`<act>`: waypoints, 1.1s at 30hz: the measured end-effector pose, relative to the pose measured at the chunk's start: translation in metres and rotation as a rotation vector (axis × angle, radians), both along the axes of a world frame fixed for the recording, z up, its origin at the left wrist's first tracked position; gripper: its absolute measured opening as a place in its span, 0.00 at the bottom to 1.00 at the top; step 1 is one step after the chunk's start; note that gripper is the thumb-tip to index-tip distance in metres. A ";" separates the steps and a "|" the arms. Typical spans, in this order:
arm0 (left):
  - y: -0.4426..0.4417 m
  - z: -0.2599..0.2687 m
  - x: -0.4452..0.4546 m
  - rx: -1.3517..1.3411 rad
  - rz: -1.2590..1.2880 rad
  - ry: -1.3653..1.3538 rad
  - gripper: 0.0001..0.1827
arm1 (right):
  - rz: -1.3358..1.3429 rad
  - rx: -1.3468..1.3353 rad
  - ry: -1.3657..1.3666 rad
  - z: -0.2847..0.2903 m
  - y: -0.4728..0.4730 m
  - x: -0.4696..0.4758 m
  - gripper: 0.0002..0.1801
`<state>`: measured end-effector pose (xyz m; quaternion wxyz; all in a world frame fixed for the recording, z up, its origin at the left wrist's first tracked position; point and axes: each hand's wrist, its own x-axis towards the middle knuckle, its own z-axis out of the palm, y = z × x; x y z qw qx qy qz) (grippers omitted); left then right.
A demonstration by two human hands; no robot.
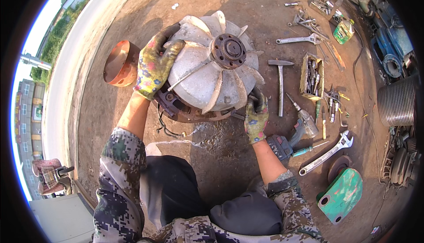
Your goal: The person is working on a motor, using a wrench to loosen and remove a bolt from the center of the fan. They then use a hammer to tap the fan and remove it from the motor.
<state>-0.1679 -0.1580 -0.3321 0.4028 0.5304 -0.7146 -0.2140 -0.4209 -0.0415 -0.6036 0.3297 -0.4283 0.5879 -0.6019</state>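
In front of my knees, a silver-grey finned metal casting (198,67) sits tilted above a rusty ring-shaped base (195,114). A dark, bolt-holed hub flange (228,51) stands out from its centre. My left hand (155,62), in a dirty flowered work glove, grips a fin and the casting's upper left side, thumb on the near face. At the lower right rim, my gloved right hand (256,117) has its fingers curled against the casting's edge; the fingertips are partly hidden. Dark cables (162,123) hang from the base on the left.
Left stands a rusty metal cylinder (121,64). Right lie a hammer (281,84), a cordless impact wrench (299,127), adjustable wrenches (326,153), a tool box (312,77) and a green metal plate (343,195). A cable (361,103) crosses the ground near machine parts (396,100).
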 end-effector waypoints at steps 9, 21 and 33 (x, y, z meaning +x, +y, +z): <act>0.000 0.001 0.001 -0.009 0.001 -0.034 0.25 | 0.021 -0.017 -0.122 0.012 -0.001 0.001 0.21; 0.000 0.002 0.000 -0.011 0.003 -0.029 0.25 | 0.035 0.001 -0.094 0.015 -0.001 -0.001 0.21; 0.000 0.002 0.000 -0.043 0.000 -0.051 0.24 | 0.075 -0.016 -0.119 0.013 -0.001 -0.002 0.22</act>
